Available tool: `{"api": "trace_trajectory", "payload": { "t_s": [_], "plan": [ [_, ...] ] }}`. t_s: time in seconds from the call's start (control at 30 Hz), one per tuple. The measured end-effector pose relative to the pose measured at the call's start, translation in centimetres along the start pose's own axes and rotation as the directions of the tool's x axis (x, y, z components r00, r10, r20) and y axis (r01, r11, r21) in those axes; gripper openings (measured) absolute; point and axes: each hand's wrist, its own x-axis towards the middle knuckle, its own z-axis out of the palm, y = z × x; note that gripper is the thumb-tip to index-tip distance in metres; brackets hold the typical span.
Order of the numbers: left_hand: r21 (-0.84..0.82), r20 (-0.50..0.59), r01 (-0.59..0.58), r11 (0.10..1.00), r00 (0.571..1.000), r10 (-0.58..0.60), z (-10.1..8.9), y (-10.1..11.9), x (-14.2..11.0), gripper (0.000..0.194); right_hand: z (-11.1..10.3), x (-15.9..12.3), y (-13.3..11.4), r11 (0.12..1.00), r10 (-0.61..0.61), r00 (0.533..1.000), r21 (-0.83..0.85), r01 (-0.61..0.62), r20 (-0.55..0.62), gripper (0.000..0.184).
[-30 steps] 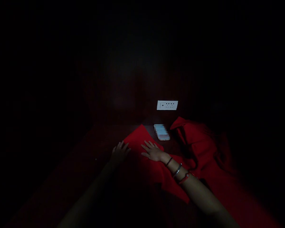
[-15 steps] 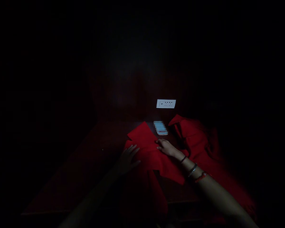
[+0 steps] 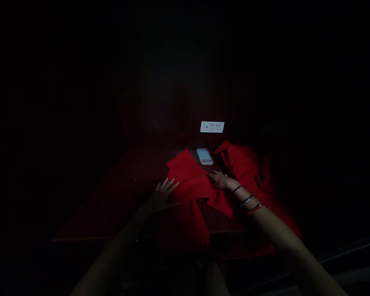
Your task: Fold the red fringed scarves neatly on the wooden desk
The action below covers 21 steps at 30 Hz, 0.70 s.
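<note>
A red cloth (image 3: 188, 168) lies partly folded on the dark table, and its near end hangs over the front edge. On its left side rests my left hand (image 3: 164, 197), open, with fingers spread and thumb stretched across the fabric. At the right edge of the same cloth is my right hand (image 3: 218, 180), palm down, its fingers reaching left and looking flat on the fabric. Bracelets circle my right wrist. In the dim light the exact contact of the right fingertips is hard to see.
A phone (image 3: 205, 157) with a blurred screen lies behind the cloth. To the right is a crumpled heap of red fabric (image 3: 246, 164). A white socket plate (image 3: 212, 127) is on the wall. The dark table (image 3: 111, 201) ends at a front edge; deep shadow surrounds it.
My right hand has moved from flat on the cloth's middle to its right edge. My left hand has slid onto the cloth's left side. The cloth's creases have shifted, and the view has tilted.
</note>
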Motion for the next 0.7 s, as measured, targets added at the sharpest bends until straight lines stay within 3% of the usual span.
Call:
{"api": "trace_trajectory", "payload": {
  "t_s": [0.13,0.17,0.23,0.3,0.37,0.43,0.57,0.63,0.7],
  "plan": [
    [0.013,0.001,0.09,0.996,0.996,-0.09,-0.1,0.0,0.1,0.053,1.5,-0.9,-2.1,0.999,-0.018,0.954,0.023,0.026,-0.298,0.05],
    [0.021,-0.035,0.1,0.995,0.994,-0.099,-0.1,0.2,0.3,0.053,1.6,-0.9,-2.6,0.999,-0.011,0.949,0.047,0.028,-0.316,0.051],
    [0.056,-0.101,0.053,0.997,0.994,-0.047,-0.1,0.6,0.7,0.059,1.9,-0.4,-3.0,0.994,0.067,0.967,0.099,-0.044,-0.247,0.056],
    [0.086,-0.107,-0.044,0.995,0.993,0.054,0.2,1.2,0.9,0.067,2.1,0.2,-2.7,0.98,0.145,0.978,0.16,-0.121,-0.151,0.055],
    [0.085,-0.092,-0.095,0.992,0.99,0.103,0.5,1.6,0.8,0.071,1.8,0.9,-1.7,0.967,0.138,0.984,0.228,-0.109,-0.113,0.046],
    [0.075,-0.092,-0.086,0.993,0.991,0.093,0.9,1.7,0.5,0.072,0.9,1.4,-0.3,0.956,0.074,0.979,0.293,-0.016,-0.19,0.039],
    [0.056,-0.084,-0.056,0.997,0.995,0.061,1.1,1.7,0.0,0.072,-2.1,1.7,2.6,0.949,0.038,0.909,0.3,0.098,-0.416,0.039],
    [0.057,-0.089,-0.04,0.998,0.995,0.045,1.1,1.9,-0.2,0.071,-3.1,1.6,3.3,0.977,0.004,0.944,0.201,0.066,-0.33,0.043],
    [0.06,-0.088,-0.015,0.998,0.996,0.02,1.0,2.0,-0.4,0.068,-3.1,1.3,3.1,0.999,-0.004,0.989,0.047,0.011,-0.145,0.051]
  ]
}}
